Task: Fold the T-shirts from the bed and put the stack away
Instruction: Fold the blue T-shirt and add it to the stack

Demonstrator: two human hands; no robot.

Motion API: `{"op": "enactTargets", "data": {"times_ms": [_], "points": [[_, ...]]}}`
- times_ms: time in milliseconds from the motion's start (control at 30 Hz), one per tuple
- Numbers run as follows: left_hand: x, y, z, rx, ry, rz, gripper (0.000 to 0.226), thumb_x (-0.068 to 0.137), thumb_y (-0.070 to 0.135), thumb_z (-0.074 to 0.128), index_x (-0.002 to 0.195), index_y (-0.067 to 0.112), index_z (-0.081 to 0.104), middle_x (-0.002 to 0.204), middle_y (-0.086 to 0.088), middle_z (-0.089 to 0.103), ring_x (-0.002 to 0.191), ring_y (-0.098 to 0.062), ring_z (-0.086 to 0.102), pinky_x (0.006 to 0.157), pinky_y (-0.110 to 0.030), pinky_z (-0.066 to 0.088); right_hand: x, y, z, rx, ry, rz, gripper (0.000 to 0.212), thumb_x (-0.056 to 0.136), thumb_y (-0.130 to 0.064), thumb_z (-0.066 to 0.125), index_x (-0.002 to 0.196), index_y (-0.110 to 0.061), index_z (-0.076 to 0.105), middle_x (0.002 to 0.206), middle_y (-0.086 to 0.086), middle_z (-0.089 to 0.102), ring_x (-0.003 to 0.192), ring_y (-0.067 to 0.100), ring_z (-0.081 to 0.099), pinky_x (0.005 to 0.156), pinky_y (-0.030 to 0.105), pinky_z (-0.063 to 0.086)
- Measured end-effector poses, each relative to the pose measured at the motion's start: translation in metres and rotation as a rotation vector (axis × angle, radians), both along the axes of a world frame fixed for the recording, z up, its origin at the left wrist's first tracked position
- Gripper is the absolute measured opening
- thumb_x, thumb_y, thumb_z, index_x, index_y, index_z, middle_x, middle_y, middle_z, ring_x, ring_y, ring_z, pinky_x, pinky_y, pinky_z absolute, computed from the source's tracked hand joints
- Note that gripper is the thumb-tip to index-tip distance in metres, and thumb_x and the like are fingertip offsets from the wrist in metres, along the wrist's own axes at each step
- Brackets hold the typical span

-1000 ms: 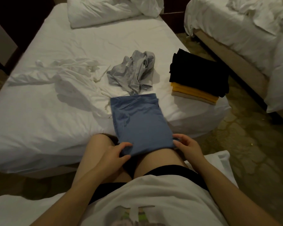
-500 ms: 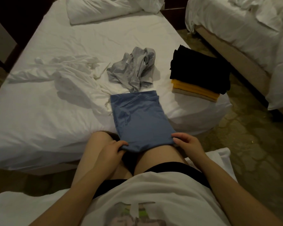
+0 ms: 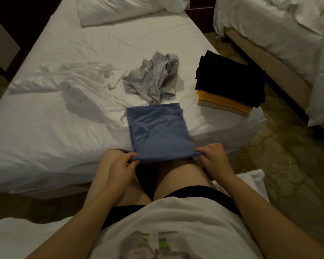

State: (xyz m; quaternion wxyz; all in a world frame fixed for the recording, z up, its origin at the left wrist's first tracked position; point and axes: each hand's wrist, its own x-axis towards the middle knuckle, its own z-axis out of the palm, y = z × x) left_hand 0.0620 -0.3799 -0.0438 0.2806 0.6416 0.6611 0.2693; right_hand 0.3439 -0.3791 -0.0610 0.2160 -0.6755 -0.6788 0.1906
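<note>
While pinching both near corners, holding a folded blue T-shirt [image 3: 157, 131] across the near edge of the bed [image 3: 45, 137].
Gripped by thumb and curled fingers of the left hand [image 3: 120, 165] at one corner and of the right hand [image 3: 214, 159] at the other, above the knees; spread flat from there onto the bed. Farther in on the bed, a crumpled grey T-shirt [image 3: 153, 79]; at the bed's right near corner, a folded stack [image 3: 228, 85], black over yellow.
</note>
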Motion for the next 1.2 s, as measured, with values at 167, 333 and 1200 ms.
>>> {"op": "enactTargets", "data": {"times_ms": [167,333,1200], "points": [[-0.006,0.008,0.004,0.1,0.033,0.016,0.023,0.079,0.044,0.045,0.078,0.024,0.056,0.079,0.001,0.052,0.076,-0.017,0.048,0.07,-0.024,0.036,-0.003,0.009,0.008,0.003,0.284,-0.108,0.004,0.088,-0.016,0.061,0.09,-0.013,0.064,0.1,0.0,0.046,0.1,0.015,0.04,0.079,0.022,0.035],[0.015,0.03,0.015,0.0,-0.377,0.127,0.011,0.096,0.006,0.044,0.1,0.006,0.054,0.086,-0.003,0.058,0.072,0.009,0.055,0.066,-0.007,0.042,-0.024,0.032,0.026,-0.045,0.785,-0.27,0.012,0.097,-0.012,0.046,0.092,-0.017,0.056,0.09,-0.002,0.058,0.083,0.011,0.055,0.064,0.009,0.045],[0.03,0.21,-0.049,-0.008,-0.175,0.552,0.037,0.095,0.037,0.047,0.116,0.007,0.044,0.109,-0.013,0.06,0.099,-0.029,0.056,0.077,-0.025,0.037,-0.052,0.23,-0.036,-0.155,0.333,-0.485,0.035,0.097,-0.044,0.038,0.118,-0.017,0.046,0.101,0.0,0.056,0.094,0.02,0.054,0.074,0.027,0.037]]}}
